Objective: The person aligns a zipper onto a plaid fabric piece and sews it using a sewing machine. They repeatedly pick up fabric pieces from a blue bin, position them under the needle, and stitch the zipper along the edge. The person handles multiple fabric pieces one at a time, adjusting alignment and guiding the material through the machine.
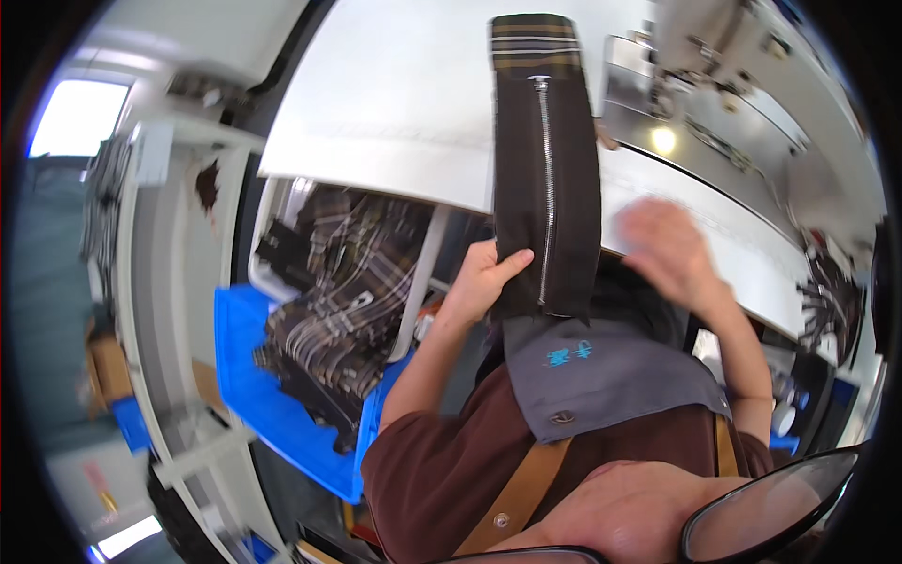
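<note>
My left hand [479,277] is closed on the left edge of a dark brown fabric strip [521,188], its thumb on the front face. A silver zipper [545,188] runs lengthwise down the strip, and a plaid band [534,42] crosses its top end. The strip reaches up over the white table [376,85]. My right hand [667,249] is to the right of the strip, apart from it, over the table's front edge; motion smears its fingers, so their grip cannot be told. A grey apron [615,376] lies below the strip against my body.
Under the table at left, a blue bin [235,348] holds heaped plaid fabric [338,329]. A sewing machine with a lit lamp [662,136] stands at upper right. White shelving [150,235] and a cardboard box [108,367] are at far left. Dark items [827,305] crowd the table's right end.
</note>
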A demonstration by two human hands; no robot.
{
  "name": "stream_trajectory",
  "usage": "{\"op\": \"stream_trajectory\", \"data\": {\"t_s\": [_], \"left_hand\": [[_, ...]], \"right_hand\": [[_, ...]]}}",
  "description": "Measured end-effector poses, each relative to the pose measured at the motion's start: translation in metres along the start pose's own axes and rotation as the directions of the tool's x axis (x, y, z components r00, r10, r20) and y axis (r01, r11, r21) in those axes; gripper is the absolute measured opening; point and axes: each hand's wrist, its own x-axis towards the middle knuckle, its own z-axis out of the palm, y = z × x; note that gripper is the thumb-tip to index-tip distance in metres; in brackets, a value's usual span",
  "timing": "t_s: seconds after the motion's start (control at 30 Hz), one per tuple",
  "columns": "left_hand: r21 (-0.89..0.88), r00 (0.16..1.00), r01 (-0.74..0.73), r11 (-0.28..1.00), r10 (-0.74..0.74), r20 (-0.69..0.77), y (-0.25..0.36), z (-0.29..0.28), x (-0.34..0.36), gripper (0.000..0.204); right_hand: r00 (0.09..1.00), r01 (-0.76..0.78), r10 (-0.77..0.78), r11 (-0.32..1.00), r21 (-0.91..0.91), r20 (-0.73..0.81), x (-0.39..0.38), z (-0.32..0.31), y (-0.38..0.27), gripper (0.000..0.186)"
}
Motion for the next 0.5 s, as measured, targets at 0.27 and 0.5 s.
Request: {"op": "stream_trajectory", "data": {"t_s": [0.27, 0.5], "left_hand": [[0.669, 0.398, 0.278, 0.689, 0.552, -0.733, 0.069, -0.180, -0.182, 0.017], [0.024, 0.116, 0.228, 0.973, -0.003, -0.993, -0.103, -0.289, -0.394, 0.050]], "right_hand": [[0.890, -0.455, 0.423, 0.801, -0.389, -0.169, -0.071, -0.053, 0.186, 0.037], [0.888, -0.459, 0.416, 0.812, -0.359, -0.195, -0.096, -0.066, 0.241, 0.035]]}}
